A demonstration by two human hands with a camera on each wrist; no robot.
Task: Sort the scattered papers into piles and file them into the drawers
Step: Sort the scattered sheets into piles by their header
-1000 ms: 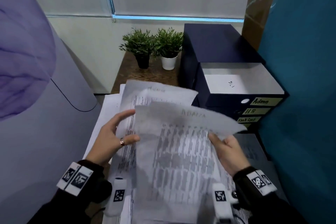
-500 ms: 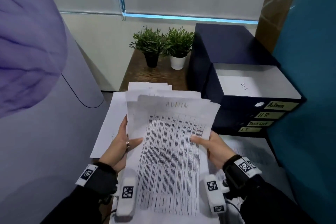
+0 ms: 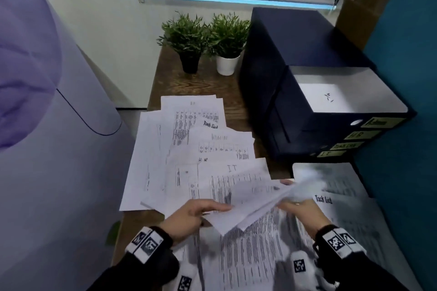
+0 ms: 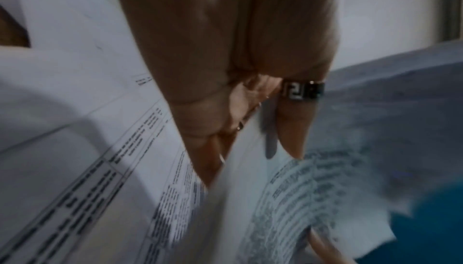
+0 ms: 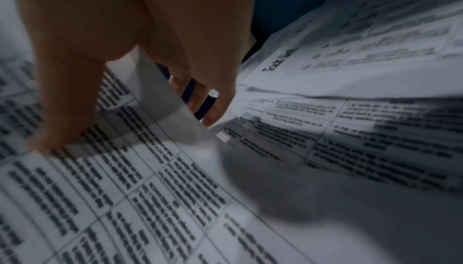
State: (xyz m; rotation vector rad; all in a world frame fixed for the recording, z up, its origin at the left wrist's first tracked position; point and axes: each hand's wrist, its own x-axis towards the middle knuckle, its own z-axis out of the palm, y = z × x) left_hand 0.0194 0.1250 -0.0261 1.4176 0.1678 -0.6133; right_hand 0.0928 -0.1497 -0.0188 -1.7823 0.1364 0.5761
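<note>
left hand (image 3: 189,217) pinches the near edge of a held sheaf of sheets (image 3: 250,205) | right hand (image 3: 302,210) grips its far, blurred end | loose papers (image 3: 203,149) on the desk (image 3: 201,82) headed "Task List", "Admin", "HR", "IT" | drawer unit (image 3: 307,111), top drawer open, labels "Admin", "HR", "Task List", "IT"

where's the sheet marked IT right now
In the head view, the IT sheet lies on the desk left of the drawer unit, just beyond the left hand.

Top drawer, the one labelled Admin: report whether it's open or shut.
Open. The Admin drawer is pulled out from the dark cabinet, its pale inside exposed from above, with a white sheet lying in it.
</note>
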